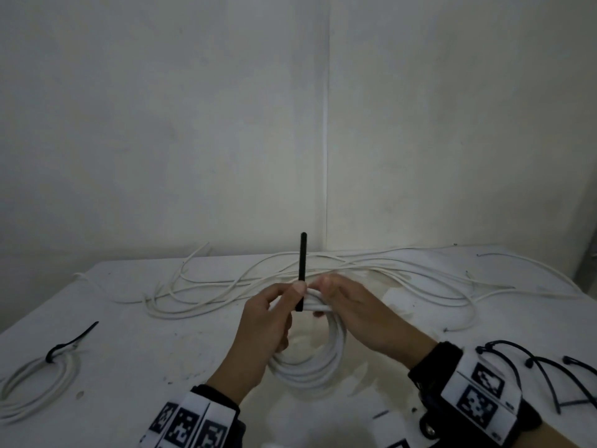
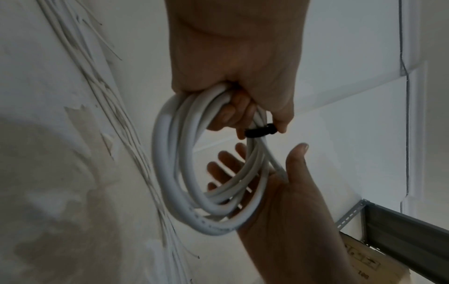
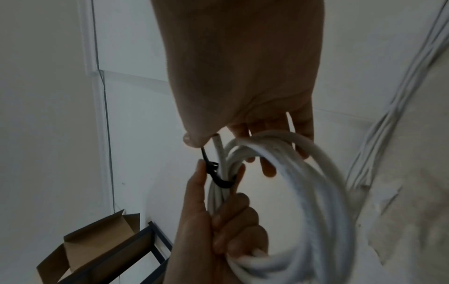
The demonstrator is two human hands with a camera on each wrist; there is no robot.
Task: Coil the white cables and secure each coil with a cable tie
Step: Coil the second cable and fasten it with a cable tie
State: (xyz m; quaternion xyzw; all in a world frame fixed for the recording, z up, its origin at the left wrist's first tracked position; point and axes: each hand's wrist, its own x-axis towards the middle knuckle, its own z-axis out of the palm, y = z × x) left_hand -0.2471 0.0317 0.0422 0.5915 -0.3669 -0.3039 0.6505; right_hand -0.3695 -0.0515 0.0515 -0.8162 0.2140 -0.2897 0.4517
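A white cable coil (image 1: 310,357) is held upright over the table between both hands. A black cable tie (image 1: 303,270) is looped around the top of the coil, its tail pointing straight up. My left hand (image 1: 281,305) grips the bundled strands just below the tie (image 3: 219,180), fingers curled round them and thumb pressed on the tie's head. My right hand (image 1: 326,295) cups the coil (image 2: 175,173) from the other side, fingers behind the strands and thumb in front beside the tie (image 2: 260,132). The cable's cut end (image 3: 217,143) lies against the right thumb.
A tied coil (image 1: 35,383) with a black tie lies at the table's left front. Several loose white cables (image 1: 387,273) sprawl across the back of the table (image 1: 161,344). Spare black ties (image 1: 549,376) lie at the right front. A cardboard box (image 3: 97,242) and a metal shelf sit beyond the table.
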